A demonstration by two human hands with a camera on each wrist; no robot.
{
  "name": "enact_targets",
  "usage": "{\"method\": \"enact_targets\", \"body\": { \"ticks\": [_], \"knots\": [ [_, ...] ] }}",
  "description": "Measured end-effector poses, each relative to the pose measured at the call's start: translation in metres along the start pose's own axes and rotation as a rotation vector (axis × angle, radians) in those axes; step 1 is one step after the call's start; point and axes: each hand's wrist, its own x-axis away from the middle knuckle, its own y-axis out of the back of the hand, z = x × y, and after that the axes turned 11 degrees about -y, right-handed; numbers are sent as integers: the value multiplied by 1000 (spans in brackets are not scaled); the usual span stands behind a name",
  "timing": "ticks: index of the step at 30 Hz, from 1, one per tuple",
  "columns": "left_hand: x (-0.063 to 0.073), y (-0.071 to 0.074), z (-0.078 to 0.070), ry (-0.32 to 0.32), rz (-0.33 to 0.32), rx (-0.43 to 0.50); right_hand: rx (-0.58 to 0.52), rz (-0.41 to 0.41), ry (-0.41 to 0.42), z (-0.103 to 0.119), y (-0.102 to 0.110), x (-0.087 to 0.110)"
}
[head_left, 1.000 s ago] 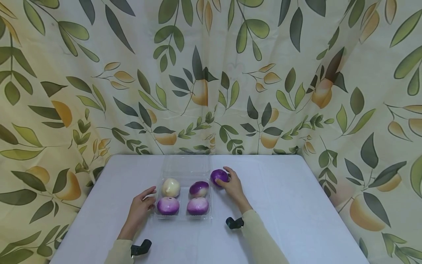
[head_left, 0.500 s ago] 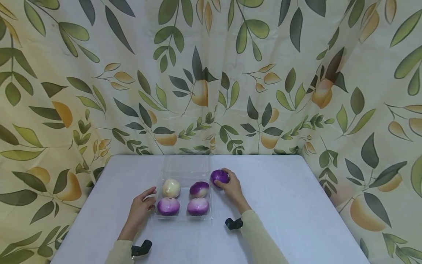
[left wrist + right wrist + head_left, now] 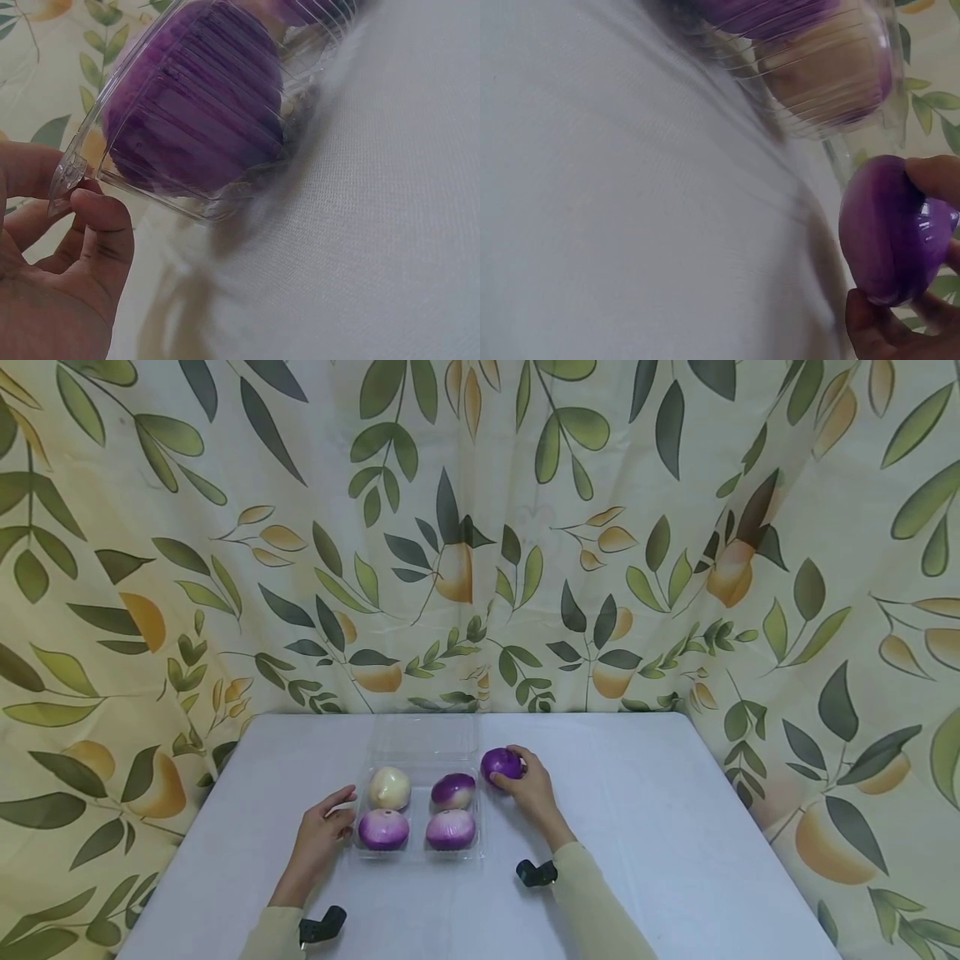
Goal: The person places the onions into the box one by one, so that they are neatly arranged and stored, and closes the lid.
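Note:
Beside the clear plastic clamshell box (image 3: 417,814), my right hand (image 3: 534,787) grips a deep purple onion (image 3: 889,232) between thumb and fingers, just past the box's back right corner. Two purple-and-white onions (image 3: 383,829) (image 3: 450,829) sit in the front of the box. Behind them are a whitish onion (image 3: 389,788) on the left and a half-purple, half-pale onion (image 3: 453,791) on the right. My left hand (image 3: 321,828) is at the box's left side; in the left wrist view its thumb and finger pinch the plastic rim (image 3: 69,174).
The box's transparent lid (image 3: 423,739) lies folded back toward the far table edge. A white cloth covers the table (image 3: 637,827). Behind it hangs a leaf-patterned curtain (image 3: 525,610). Small black cameras (image 3: 322,925) are strapped at both wrists.
The purple onion in my right hand has shifted very slightly right and toward me, with the fingers settling round it. My left hand and the box have stayed in place.

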Motion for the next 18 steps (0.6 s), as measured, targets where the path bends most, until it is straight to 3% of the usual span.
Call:
{"method": "enact_targets", "body": {
  "ticks": [13, 18],
  "knots": [
    [0, 0, -2, 2, 2, -22, -34, -62, 94, 18, 19, 12],
    [0, 0, -2, 4, 2, -17, -77, -48, 113, 29, 26, 16]
  ]
}}
